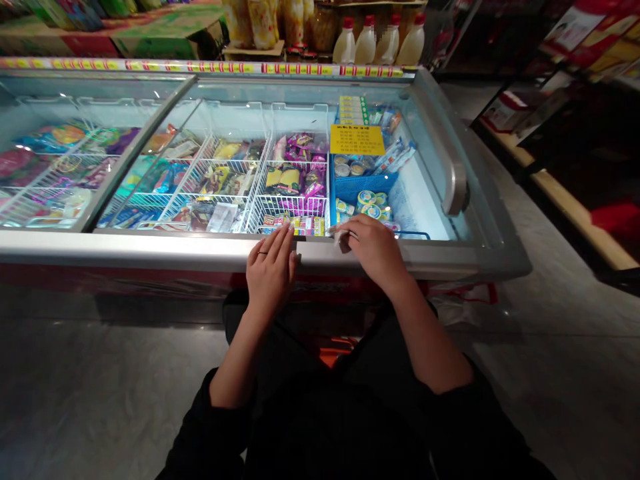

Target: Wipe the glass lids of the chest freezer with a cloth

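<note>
My left hand (271,272) lies on the silver front rim (165,243) of a chest freezer, its fingers stretched out together toward the glass. A dark thin band shows on one finger. To its right, my right hand (379,252) is bent over the same rim and pinches a small crumpled greyish cloth (343,241), which could also be a paper wipe. Under the glass in front of my hands are a white wire basket (254,217) of packaged ice creams and a blue basket (364,181) with round ice cream cups (371,200).
A grey handle (455,189) stands at the freezer's right end. A yellow notice (357,139) is on the glass. Behind the freezer stand bottles with red caps (367,41) and jars (263,23). A wooden-edged shelf (583,213) is on the right, past the grey floor (530,320).
</note>
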A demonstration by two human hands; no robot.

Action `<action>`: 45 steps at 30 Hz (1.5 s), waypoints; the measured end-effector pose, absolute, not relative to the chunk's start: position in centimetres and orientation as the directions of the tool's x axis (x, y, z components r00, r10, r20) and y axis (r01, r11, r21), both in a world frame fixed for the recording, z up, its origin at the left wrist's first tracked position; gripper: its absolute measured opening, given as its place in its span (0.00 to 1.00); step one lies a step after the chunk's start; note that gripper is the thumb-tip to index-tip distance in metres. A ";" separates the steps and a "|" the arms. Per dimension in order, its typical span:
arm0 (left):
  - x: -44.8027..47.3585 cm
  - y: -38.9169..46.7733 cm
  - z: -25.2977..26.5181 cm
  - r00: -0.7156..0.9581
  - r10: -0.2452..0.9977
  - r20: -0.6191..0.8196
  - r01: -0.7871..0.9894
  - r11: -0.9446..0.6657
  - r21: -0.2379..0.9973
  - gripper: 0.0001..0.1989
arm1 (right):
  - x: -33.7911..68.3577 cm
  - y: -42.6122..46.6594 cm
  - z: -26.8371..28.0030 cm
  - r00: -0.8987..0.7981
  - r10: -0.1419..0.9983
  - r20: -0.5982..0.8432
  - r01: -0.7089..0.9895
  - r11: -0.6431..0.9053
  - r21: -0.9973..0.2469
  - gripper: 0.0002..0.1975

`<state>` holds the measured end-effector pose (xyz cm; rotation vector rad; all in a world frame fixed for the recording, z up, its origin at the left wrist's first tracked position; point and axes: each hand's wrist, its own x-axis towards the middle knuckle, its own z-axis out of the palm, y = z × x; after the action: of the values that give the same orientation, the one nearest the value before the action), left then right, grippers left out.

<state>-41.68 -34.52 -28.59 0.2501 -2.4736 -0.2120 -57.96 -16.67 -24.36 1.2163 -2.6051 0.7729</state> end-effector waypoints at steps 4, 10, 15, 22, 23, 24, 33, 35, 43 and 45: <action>-41.8 -34.4 -28.7 -0.776 -0.243 0.581 -0.135 0.965 0.224 0.27 | -60.0 -14.8 -24.3 -0.698 -0.617 0.364 -0.716 0.583 -0.384 0.16; -41.9 -34.2 -28.7 -0.757 -0.260 0.600 -0.146 0.962 0.232 0.28 | -60.2 -17.9 -24.9 -0.700 -0.607 0.376 -0.712 0.633 -0.305 0.17; -41.7 -34.3 -28.4 -0.772 -0.237 0.590 -0.143 0.969 0.201 0.28 | -59.6 -17.5 -25.3 -0.615 -0.687 0.387 -0.788 0.518 -0.332 0.18; -41.8 -34.3 -28.6 -0.768 -0.246 0.591 -0.140 0.966 0.219 0.27 | -61.4 -15.4 -26.0 -0.678 -0.563 0.472 -0.729 0.595 -0.338 0.21; -41.8 -34.3 -28.6 -0.765 -0.250 0.594 -0.141 0.964 0.223 0.27 | -61.4 -15.8 -26.2 -0.671 -0.567 0.477 -0.736 0.588 -0.335 0.22; -41.8 -34.3 -28.7 -0.763 -0.251 0.595 -0.141 0.964 0.226 0.27 | -61.3 -16.3 -26.4 -0.661 -0.581 0.475 -0.746 0.576 -0.334 0.23; -41.8 -34.4 -28.5 -0.782 -0.276 0.559 -0.161 0.955 0.248 0.25 | -61.1 -12.2 -24.5 -0.621 -0.725 0.300 -0.775 0.508 -0.377 0.24; -41.8 -34.3 -28.5 -0.782 -0.287 0.553 -0.169 0.952 0.256 0.25 | -61.2 -11.8 -24.1 -0.671 -0.681 0.295 -0.738 0.573 -0.357 0.23; -41.7 -34.2 -28.2 -0.797 -0.271 0.539 -0.181 0.960 0.215 0.25 | -58.8 -14.5 -24.1 -0.651 -0.730 0.209 -0.748 0.571 -0.337 0.25; -41.6 -34.3 -27.9 -0.814 -0.262 0.518 -0.180 0.962 0.204 0.25 | -59.0 -13.4 -23.8 -0.628 -0.760 0.165 -0.756 0.547 -0.361 0.24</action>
<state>-41.61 -34.27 -27.94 0.3120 -2.5439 -0.1952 -59.02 -13.45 -23.78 1.3589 -2.7725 0.6380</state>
